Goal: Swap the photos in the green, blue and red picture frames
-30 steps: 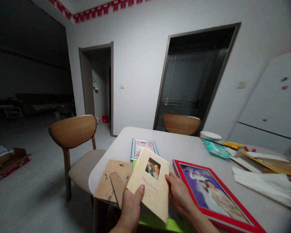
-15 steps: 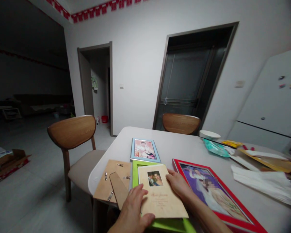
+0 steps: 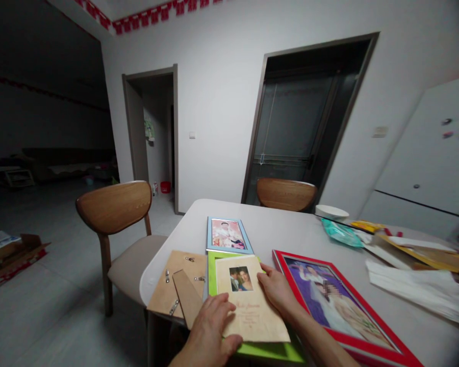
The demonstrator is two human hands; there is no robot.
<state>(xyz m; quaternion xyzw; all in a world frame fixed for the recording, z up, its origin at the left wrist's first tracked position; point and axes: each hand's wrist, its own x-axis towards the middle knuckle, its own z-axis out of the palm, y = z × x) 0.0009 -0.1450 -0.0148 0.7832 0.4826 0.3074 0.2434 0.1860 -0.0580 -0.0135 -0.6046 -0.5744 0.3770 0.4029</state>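
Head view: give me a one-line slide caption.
Left hand and right hand at opposite edges of a cream printed sheet over a green frame.

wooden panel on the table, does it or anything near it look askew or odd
The wooden panel lies askew beside the green frame, its near edge seeming to jut past the edge of the table, so it looks poorly supported. No spill shows.

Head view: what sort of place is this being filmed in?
Probably a home's dining area: a pale table with a wooden-backed chair beside it, what looks like a white fridge at the right, and apparently a sofa in the dark room at far left.
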